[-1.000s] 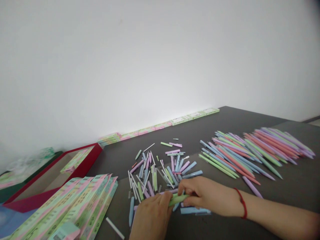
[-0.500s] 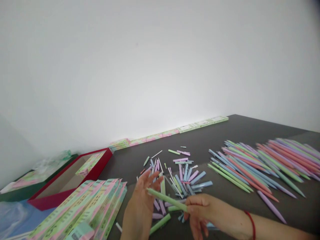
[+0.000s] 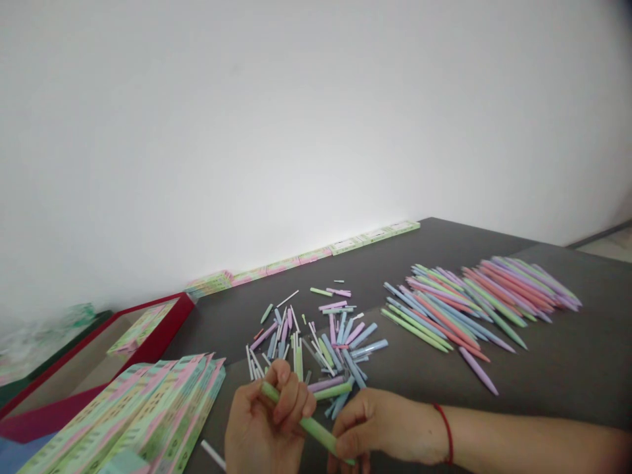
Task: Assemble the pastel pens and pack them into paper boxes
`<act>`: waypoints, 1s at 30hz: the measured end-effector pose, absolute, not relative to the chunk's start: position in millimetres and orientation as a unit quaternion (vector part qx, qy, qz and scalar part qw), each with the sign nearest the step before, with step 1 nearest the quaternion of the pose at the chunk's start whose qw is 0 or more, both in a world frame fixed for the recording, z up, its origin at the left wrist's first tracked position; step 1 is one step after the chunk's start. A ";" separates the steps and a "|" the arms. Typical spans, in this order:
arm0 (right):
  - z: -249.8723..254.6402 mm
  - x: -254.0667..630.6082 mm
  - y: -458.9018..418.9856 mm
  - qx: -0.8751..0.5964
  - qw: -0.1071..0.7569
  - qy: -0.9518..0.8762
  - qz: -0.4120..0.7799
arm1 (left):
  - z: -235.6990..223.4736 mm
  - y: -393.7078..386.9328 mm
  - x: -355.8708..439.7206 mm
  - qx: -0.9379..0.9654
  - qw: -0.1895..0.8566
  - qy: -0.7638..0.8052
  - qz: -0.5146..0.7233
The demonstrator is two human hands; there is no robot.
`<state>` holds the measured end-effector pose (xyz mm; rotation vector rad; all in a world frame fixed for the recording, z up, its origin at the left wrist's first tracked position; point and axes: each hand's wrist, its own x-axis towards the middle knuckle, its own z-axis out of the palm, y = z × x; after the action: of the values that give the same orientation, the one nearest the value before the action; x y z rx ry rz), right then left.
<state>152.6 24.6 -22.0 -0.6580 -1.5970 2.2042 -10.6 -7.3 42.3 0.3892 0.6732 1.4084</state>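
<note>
Green pen (image 3: 318,434) up off the table and in both hands here! It lies on a slant across the grip, upper end poking out past the left hand (image 3: 259,421) toward the upper left of the view, lower end running down to the right and ending at the bottom of the frame. The left hand is closed around the upper half, its fingers (image 3: 291,398) curled firmly over the barrel. In from the right comes the right hand (image 3: 378,428), red cord (image 3: 447,434) at the wrist, its fingers closed around the lower half, so that hand is the nearer to the lower tip, though how tight it's pinching is hard to call from this angle. Straight ahead of the grip sits the jumbled heap of pastel pen parts (image 3: 316,349), with a loose pale green barrel (image 3: 332,392) at its near edge, just beyond the hands. Off past the right hand, a long fan of finished pens (image 3: 444,316) lies in neat slanting rows. To the left of the grip, stacked pink-and-green cards (image 3: 123,415) crowd in, and a short white stick (image 3: 212,454) lies just beside the left hand.
</note>
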 end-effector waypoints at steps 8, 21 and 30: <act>-16.4 156.5 24.8 -0.261 0.149 -0.638 0.709 | 45.7 -11.2 -2.0 0.161 0.677 0.333 0.636; 9.7 236.9 28.8 -0.431 0.130 -0.843 0.294 | 22.6 40.9 -65.1 0.150 0.470 0.450 0.744; 7.1 294.0 48.9 -0.606 0.017 -0.795 0.012 | 46.5 27.2 -35.4 0.123 0.489 0.485 0.714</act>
<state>294.0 48.9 7.1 -1.8842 -2.4721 0.0388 -35.4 27.2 46.5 0.2976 1.1788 1.7353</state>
